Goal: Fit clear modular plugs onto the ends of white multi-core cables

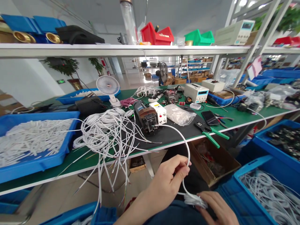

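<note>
A white cable (185,140) runs from a motor-driven machine (147,118) on the bench, over its front edge, and down to me. Thumb and fingers of my left hand (170,175) pinch this cable just below the bench edge. Lower down, over my lap, my right hand (217,207) grips a bundled coil of the cable (195,200). The cable's far end goes into the front of the machine. Left of the machine lies a big tangle of white cables (103,131), with loose ends hanging off the bench.
On the left stands a blue tray (77,117) of short white pieces. Green-handled crimping pliers (212,134) and a phone (210,118) lie at the right. A bag of clear parts (179,115) sits behind. Below right are a cardboard box (229,165) and a blue crate (255,162) of coiled cables.
</note>
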Available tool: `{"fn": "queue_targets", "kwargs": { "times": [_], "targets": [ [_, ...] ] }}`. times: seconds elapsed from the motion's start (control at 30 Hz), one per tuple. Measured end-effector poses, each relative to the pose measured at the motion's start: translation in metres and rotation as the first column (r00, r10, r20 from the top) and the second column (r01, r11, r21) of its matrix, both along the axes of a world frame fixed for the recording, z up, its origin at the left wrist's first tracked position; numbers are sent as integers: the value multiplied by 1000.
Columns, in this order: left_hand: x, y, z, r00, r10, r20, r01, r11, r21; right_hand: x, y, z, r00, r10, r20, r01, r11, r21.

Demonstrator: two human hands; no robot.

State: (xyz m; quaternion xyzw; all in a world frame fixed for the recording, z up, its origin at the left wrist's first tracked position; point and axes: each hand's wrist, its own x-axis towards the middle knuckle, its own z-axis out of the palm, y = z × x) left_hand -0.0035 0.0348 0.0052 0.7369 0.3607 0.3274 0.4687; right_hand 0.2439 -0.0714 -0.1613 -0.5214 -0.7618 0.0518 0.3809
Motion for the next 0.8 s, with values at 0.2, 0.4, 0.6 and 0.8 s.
{"fn": "queue_targets", "kwargs": {
  "times": [0.2, 0.4, 0.6, 0.8],
  "targets": [
    [-4, 6, -4, 998, 28, -57, -21, 993, 115, -12, 14, -14, 984, -146, 103, 141, 989, 53],
    [-17, -14, -31, 968, -112, -226, 136, 987, 91, -7, 16, 19, 1000, 6, -13, -9, 969, -246],
    [-15, -38, -55, 934, -186, -304, 220, 972, 83, -17, 45, 107, 597, -273, -754, -222, 847, -482],
    [-33, -45, -56, 876, -339, -343, 369, 929, 25, -55, 48, 108, 379, -359, -853, -341, 803, -489]
  ]
}}
